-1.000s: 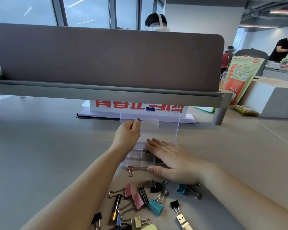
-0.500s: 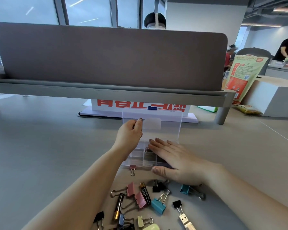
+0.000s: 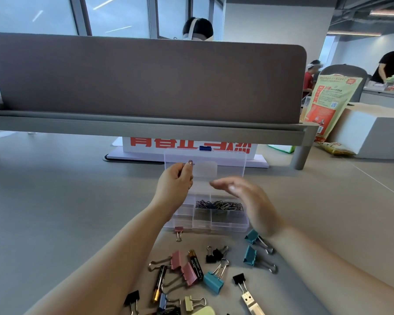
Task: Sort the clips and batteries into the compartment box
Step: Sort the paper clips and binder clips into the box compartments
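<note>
A clear compartment box (image 3: 234,223) stands on the table with its lid (image 3: 230,160) raised upright. My left hand (image 3: 175,185) pinches the lid's left part. My right hand (image 3: 248,201) hovers open and blurred above the box, touching nothing. One rear compartment holds a heap of paper clips (image 3: 218,205). In front of the box lie several binder clips, among them pink (image 3: 176,260), teal (image 3: 213,281) and black (image 3: 210,258). Two black batteries (image 3: 196,266) (image 3: 159,283) lie among them.
A USB stick (image 3: 251,302) lies at the lower right of the pile. A grey desk divider (image 3: 146,80) on a shelf rises behind the box, with a red-lettered sign (image 3: 191,145) under it. A white carton (image 3: 373,130) and printed bag (image 3: 328,103) stand at the right.
My right hand has lifted off the box, where it lay flat, and now hovers above it, uncovering the paper clips. My left hand still holds the raised lid.
</note>
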The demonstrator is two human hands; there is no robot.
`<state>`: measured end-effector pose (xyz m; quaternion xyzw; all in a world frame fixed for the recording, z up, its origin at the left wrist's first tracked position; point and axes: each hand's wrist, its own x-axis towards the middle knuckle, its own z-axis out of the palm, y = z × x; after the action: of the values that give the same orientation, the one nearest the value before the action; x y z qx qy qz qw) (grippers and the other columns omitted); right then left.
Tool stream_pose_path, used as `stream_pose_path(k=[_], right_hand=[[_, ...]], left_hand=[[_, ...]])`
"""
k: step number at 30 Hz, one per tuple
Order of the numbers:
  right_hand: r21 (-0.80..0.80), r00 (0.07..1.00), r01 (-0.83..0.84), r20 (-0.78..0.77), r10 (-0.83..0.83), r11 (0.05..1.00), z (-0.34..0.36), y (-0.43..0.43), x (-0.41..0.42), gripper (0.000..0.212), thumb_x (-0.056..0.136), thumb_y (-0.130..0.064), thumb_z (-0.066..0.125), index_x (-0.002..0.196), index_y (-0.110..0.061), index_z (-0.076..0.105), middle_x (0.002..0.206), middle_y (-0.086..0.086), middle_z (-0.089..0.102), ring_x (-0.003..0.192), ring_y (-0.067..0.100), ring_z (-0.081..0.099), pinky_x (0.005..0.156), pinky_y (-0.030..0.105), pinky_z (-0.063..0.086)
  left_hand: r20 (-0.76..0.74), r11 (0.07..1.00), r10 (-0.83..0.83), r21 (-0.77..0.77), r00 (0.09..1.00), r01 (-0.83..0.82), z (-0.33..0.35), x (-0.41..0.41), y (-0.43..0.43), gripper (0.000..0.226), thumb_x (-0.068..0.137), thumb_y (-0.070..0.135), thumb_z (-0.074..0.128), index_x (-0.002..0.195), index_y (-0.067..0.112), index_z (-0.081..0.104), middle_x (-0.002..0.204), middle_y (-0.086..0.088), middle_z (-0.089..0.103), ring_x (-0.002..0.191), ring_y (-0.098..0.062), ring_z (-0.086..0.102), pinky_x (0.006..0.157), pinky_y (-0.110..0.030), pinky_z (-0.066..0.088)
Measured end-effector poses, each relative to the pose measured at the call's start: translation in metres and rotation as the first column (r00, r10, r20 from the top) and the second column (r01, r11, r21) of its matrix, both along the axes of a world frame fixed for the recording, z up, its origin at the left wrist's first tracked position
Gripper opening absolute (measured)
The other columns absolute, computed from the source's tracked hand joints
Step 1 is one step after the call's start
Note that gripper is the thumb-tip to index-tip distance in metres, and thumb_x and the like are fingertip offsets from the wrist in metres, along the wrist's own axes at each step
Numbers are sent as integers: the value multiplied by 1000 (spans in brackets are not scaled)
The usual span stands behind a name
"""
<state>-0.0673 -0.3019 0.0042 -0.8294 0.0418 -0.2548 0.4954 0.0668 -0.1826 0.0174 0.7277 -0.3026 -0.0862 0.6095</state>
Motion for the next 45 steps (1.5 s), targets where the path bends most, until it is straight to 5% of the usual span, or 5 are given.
stream_pose_path(k=[4, 13, 25, 32, 45], right_hand=[[331, 951, 126, 229, -209, 935, -1, -14, -4, 41, 84, -25, 29, 80, -5, 65, 79, 11, 70, 80, 22, 64, 77, 31, 51], [648, 873, 274, 141, -466, 710, -3, -32, 0, 37, 76, -41, 38, 66, -12, 59, 51, -2, 60, 58, 15, 56, 65, 29, 45], [623, 892, 272, 124, -436, 734, -5, -30, 3, 43, 94, -36, 38, 63, -14, 60, 52, -2, 57, 57, 13, 55, 66, 29, 46], [600, 909, 253, 121, -398, 759, -4, -29, 2, 41, 82, -43, 40, 63, -13, 60, 52, -1, 56, 56, 13, 55, 63, 27, 45], [564, 940, 210, 109, -324, 799, -4, -27, 2, 41, 83, -43, 39, 63, -13, 59, 52, -2, 55, 55, 12, 54, 61, 27, 45]], left_hand=[[216, 987, -114, 132, 970, 87, 5, -6, -1, 37, 98, 34, 41, 66, 16, 47, 56, 4, 45, 49, -10, 38, 52, -23, 36], [558, 853, -456, 497, 693, 160, 8, -26, -26, 19, 92, 41, 52, 84, 24, 51, 78, 9, 53, 69, -9, 51, 57, -20, 38], [512, 813, -556, 498, 655, 300, -2, -21, -31, 11, 84, 31, 67, 89, 22, 63, 79, 19, 52, 70, -1, 50, 62, -6, 41], [477, 785, -594, 519, 648, 338, 3, -22, -31, 12, 84, 27, 67, 92, 18, 66, 86, 7, 61, 74, -7, 54, 63, -14, 45], [467, 765, -612, 554, 638, 329, 4, -22, -12, 14, 90, 26, 59, 102, 23, 65, 95, 15, 56, 87, 0, 54, 75, -8, 43]])
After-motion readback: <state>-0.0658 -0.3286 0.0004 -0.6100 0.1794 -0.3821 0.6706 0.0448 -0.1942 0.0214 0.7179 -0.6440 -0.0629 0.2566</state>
